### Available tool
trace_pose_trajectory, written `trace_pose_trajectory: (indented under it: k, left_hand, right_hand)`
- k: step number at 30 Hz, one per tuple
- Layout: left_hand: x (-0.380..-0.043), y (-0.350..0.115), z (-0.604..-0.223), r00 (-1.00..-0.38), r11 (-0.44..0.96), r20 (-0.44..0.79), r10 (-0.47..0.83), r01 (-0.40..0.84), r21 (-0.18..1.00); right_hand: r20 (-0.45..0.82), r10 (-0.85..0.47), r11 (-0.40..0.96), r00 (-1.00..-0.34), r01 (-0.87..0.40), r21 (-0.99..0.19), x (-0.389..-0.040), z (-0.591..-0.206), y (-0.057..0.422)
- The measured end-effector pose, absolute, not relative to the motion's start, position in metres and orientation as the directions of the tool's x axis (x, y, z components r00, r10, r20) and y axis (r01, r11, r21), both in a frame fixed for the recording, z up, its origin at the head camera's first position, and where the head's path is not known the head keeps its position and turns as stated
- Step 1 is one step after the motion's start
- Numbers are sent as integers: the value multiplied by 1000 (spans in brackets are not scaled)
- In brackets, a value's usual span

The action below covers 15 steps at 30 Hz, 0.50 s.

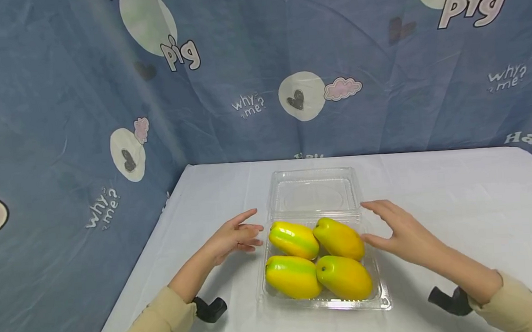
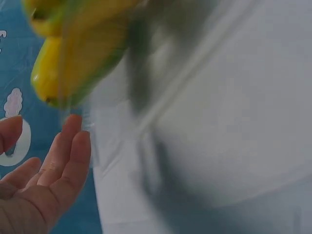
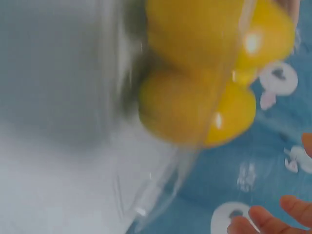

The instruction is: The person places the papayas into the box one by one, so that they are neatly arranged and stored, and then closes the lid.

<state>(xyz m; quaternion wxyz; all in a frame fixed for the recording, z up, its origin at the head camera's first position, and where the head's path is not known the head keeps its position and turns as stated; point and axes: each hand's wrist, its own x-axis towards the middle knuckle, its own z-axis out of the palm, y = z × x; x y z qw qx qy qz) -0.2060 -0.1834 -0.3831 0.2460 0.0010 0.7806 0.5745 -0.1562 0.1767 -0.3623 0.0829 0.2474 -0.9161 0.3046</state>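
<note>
Several yellow-green mangoes [image 1: 343, 278] lie in two rows in a clear plastic clamshell box [image 1: 331, 305]. Its lid [image 1: 314, 193] is folded back flat on the far side. My left hand [image 1: 236, 237] hovers just left of the box, fingers spread and nothing in it; in the left wrist view its fingertips point toward a mango [image 2: 80, 63]. To the right of the box, my right hand [image 1: 402, 233] holds nothing, its thumb and fingers apart near the far right mango [image 1: 339, 238]. The right wrist view catches only some fingers [image 3: 268, 222] at its lower right corner.
A white cloth covers the table [image 1: 457, 188] beneath the box. Blue printed curtains [image 1: 239, 49] hang behind it and along its left side. Each wrist bears a black strap mount, such as the left one [image 1: 211, 309].
</note>
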Motion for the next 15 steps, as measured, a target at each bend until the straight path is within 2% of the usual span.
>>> trace_pose_trajectory:
  k: [7, 15]
  left_hand:
    - [-243, -174, -365, -898, 386, -375, 232, -269, 883]
    - [-270, -168, -384, -909, 284, -374, 187, -315, 906]
  right_hand:
    - [178, -359, 672, -916, -386, -632, -201, -353, 189]
    - [-101, -318, 614, -943, -123, -780, -245, -380, 197]
